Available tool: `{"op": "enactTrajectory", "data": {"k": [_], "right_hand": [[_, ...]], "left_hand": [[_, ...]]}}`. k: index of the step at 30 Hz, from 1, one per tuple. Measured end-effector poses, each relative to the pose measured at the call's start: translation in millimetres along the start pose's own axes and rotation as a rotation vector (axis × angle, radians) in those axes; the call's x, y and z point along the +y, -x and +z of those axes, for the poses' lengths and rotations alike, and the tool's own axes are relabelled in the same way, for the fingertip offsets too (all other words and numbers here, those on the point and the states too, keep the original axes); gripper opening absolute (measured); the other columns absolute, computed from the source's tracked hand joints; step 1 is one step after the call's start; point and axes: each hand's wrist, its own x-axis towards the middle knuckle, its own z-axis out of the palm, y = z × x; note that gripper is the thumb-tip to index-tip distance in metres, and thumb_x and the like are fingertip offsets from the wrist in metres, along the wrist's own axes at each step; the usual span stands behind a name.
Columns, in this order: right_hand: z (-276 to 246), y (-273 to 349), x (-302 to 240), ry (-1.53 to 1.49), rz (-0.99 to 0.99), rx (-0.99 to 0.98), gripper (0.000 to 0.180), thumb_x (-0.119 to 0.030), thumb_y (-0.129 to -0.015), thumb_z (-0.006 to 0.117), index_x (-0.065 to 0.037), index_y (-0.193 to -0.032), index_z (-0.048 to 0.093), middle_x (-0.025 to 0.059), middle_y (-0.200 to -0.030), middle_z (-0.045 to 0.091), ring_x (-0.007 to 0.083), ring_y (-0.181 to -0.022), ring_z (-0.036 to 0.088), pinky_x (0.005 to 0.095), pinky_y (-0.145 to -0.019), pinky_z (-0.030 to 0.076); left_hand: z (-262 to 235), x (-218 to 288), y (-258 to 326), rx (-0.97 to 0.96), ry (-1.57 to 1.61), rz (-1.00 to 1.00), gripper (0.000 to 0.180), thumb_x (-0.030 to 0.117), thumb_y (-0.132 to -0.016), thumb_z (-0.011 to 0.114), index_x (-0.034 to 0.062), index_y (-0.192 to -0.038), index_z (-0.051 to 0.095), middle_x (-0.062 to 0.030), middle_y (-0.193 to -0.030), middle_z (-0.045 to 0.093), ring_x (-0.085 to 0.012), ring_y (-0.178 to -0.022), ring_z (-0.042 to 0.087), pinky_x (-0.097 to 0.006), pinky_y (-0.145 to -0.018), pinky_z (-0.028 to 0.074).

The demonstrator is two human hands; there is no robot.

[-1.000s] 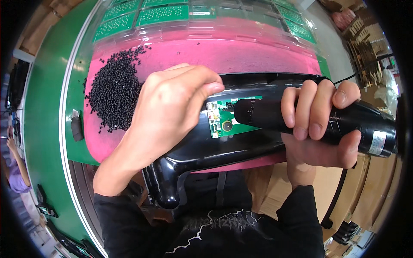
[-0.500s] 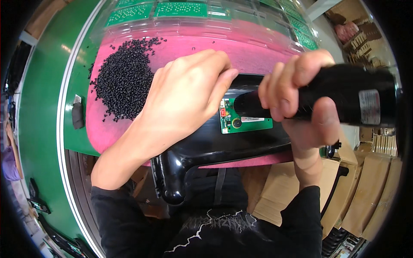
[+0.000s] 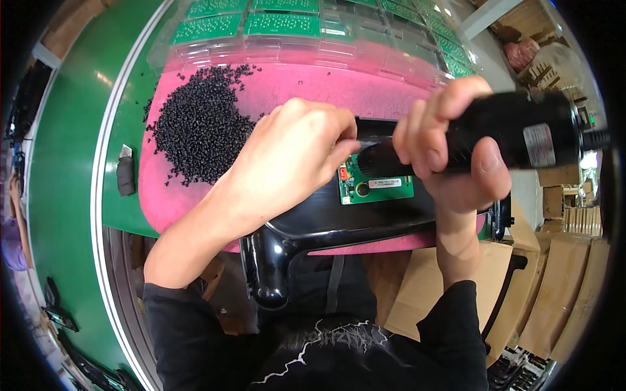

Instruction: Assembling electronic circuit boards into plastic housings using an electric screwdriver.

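My right hand (image 3: 450, 143) is wrapped round a black electric screwdriver (image 3: 508, 127), held almost level with its front end pointing left. Close to that front end is my left hand (image 3: 287, 156), its thumb and forefinger pinched together; what they hold, if anything, is too small to make out. Below the screwdriver, a green circuit board (image 3: 385, 195) with a red part and a round black part lies on a glossy black plastic housing (image 3: 372, 220). The screwdriver and my right hand hide the board's far side.
Many small black screws (image 3: 195, 124) lie heaped on the pink mat (image 3: 293, 81) at left. Clear plastic trays with green boards (image 3: 280, 25) stand at the far side. A dark wrapped piece (image 3: 126, 174) sits on the green table (image 3: 78, 189). Cardboard boxes (image 3: 424, 287) are at lower right.
The screwdriver's front end and my left fingertips have come closer together, the fingertips now beside it. The whole view has shifted slightly, with things appearing a little lower and further right.
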Motion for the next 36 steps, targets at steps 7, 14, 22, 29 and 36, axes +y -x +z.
{"op": "enactTrajectory", "data": {"k": [7,14,22,29,36], "right_hand": [[-19.5,7.9,-19.2,-0.353,-0.196,0.074,0.037,-0.038,-0.089,0.059,-0.007,-0.106,0.049,-0.0029,-0.067,0.049,0.0082,-0.055,0.046,0.0257,-0.056,0.041],[-26.4,12.5,-23.3,-0.406,-0.285,0.010,0.036,-0.034,-0.084,0.064,-0.007,-0.103,0.049,-0.0025,-0.067,0.053,0.0074,-0.053,0.048,0.0228,-0.056,0.043],[-28.3,14.2,-24.6,-0.434,-0.303,-0.048,0.039,-0.034,-0.082,0.068,-0.008,-0.102,0.049,-0.0031,-0.065,0.054,0.0064,-0.053,0.051,0.0223,-0.056,0.048],[-27.9,20.8,-27.1,-0.249,-0.041,-0.132,0.041,-0.039,-0.089,0.062,-0.008,-0.110,0.045,-0.0013,-0.070,0.055,0.0095,-0.057,0.051,0.0258,-0.055,0.043],[-17.7,24.4,-26.5,-0.188,0.084,-0.117,0.046,-0.040,-0.086,0.069,-0.007,-0.107,0.045,-0.0004,-0.068,0.055,0.0111,-0.056,0.052,0.0269,-0.053,0.046]], "left_hand": [[5.1,-4.5,0.8,-0.092,-0.066,0.160,0.013,0.009,-0.080,0.073,-0.0017,-0.085,0.068,-0.0134,-0.075,0.067,-0.0294,-0.068,0.067,-0.038,-0.064,0.052],[-1.3,1.8,-4.2,-0.215,0.108,0.006,0.015,0.006,-0.079,0.074,-0.0022,-0.090,0.068,-0.0112,-0.075,0.069,-0.0182,-0.066,0.067,-0.030,-0.061,0.050],[6.0,-1.3,-5.1,-0.195,0.330,0.085,0.016,0.007,-0.082,0.073,-0.0031,-0.094,0.070,-0.0108,-0.078,0.071,-0.0188,-0.070,0.069,-0.029,-0.064,0.052],[1.4,-5.2,-8.1,0.107,0.050,0.238,0.003,0.000,-0.081,0.070,-0.0008,-0.084,0.069,-0.0096,-0.074,0.069,-0.0203,-0.067,0.069,-0.029,-0.062,0.053],[5.0,-0.3,-7.4,0.074,0.040,0.154,0.007,0.006,-0.085,0.069,0.0006,-0.090,0.067,-0.0080,-0.080,0.068,-0.0178,-0.069,0.065,-0.027,-0.057,0.049]]}}
